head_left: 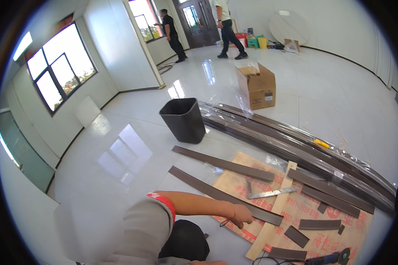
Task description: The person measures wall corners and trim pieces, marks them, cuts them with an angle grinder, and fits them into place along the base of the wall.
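My left arm, in a grey sleeve with a red band, reaches across to the right. My left hand (240, 215) has its fingers bent down at the near edge of a long brown trim strip (203, 187), close to its right end. It appears to grip that edge; the fingertips are partly hidden. That end lies over a narrow wooden batten (269, 217) on a printed plywood board (356, 240). A metal square (274, 193) rests just beyond the strip. Of my right hand (208, 263), only a sliver of skin seems to show at the lower edge, fingers hidden.
An angle grinder (329, 258) lies at the board's near edge, among several short brown offcuts (319, 224). Beyond are plastic-wrapped long profiles (296, 137) with a yellow cutter (321, 143), a black bin (183, 121) and an open carton (262, 90). Two people stand farther back.
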A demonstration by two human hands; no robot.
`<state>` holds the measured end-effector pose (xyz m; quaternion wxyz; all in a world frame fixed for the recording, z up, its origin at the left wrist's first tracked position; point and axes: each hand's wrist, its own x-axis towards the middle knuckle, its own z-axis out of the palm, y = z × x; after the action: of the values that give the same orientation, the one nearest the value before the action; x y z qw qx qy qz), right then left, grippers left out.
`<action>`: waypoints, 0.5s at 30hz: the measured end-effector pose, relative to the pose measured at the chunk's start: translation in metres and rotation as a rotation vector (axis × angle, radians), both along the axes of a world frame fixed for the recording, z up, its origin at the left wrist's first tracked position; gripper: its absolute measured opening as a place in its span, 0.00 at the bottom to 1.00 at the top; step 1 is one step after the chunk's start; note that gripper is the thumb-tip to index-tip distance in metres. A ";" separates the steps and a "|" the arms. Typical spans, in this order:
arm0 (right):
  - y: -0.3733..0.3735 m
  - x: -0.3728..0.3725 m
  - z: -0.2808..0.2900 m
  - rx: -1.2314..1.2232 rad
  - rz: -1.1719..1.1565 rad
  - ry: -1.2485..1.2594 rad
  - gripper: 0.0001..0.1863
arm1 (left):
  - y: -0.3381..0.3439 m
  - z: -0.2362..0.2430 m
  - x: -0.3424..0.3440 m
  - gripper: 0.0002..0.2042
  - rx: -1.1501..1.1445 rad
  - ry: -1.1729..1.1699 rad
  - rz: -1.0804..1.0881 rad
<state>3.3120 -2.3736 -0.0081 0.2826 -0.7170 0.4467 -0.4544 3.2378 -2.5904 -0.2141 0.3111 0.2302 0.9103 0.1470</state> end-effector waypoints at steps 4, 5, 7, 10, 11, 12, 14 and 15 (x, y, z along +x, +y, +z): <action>-0.004 -0.004 0.007 0.297 -0.142 -0.179 0.07 | 0.015 -0.002 -0.001 0.20 0.071 0.065 -0.081; 0.001 -0.006 0.004 0.250 -0.100 -0.121 0.08 | 0.025 0.010 -0.005 0.21 0.051 -0.008 -0.149; 0.007 -0.018 -0.007 0.177 -0.052 -0.028 0.09 | 0.027 0.040 -0.012 0.21 0.088 -0.077 -0.142; -0.008 0.008 -0.036 0.030 0.184 -0.202 0.09 | -0.006 0.040 0.027 0.18 0.121 -0.106 -0.004; -0.007 0.005 -0.033 0.039 0.199 -0.228 0.09 | -0.006 0.044 0.030 0.19 0.049 -0.121 -0.003; -0.009 -0.002 -0.023 0.032 0.212 -0.244 0.09 | -0.006 0.048 0.031 0.21 0.050 -0.138 0.013; -0.004 -0.003 -0.022 -0.012 0.206 -0.123 0.08 | 0.004 0.041 0.028 0.21 0.057 -0.148 -0.011; 0.000 0.001 -0.028 -0.029 0.132 -0.050 0.08 | 0.008 0.042 0.025 0.22 0.044 -0.151 -0.017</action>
<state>3.3134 -2.3731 -0.0365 0.3126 -0.7373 0.3847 -0.4589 3.2625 -2.5829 -0.1716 0.3749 0.2330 0.8788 0.1812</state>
